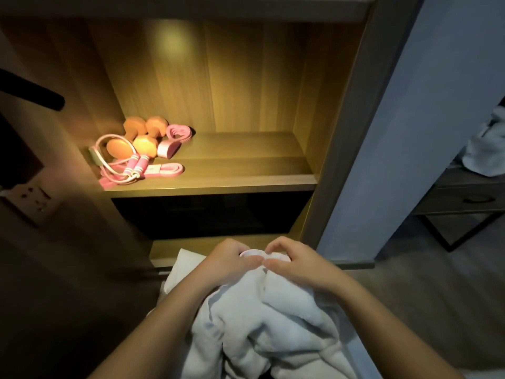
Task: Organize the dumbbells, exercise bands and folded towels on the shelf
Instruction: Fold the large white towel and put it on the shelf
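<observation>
So both hands are down at the bottom middle of the frame, working on a fluffy white towel [269,326] that's bunched up in a loose heap below them. The left hand [228,262] and right hand [296,265] are right next to each other, fingers curled, each one pinching the towel's top edge between thumb and fingertips. The thumbs are almost touching. Just left of the left wrist, a flat white folded cloth [184,265] pokes out from under the heap.

The lit wooden shelf [246,179] fills the middle of the frame, and all the gear is piled in its left corner. Two orange dumbbells [146,144] lie side by side with their ends facing out. The pink exercise bands [177,131] are just beside them on the right: one coiled at the back, one rolled up in front of it, and a flat one nearer the front edge. A pink-handled skipping rope [135,164] loops round the front of the dumbbells.

Far left there's a white wall socket [30,198]. At the right edge, a dark side table [464,199] has a pale cloth [489,149] dumped on top.
</observation>
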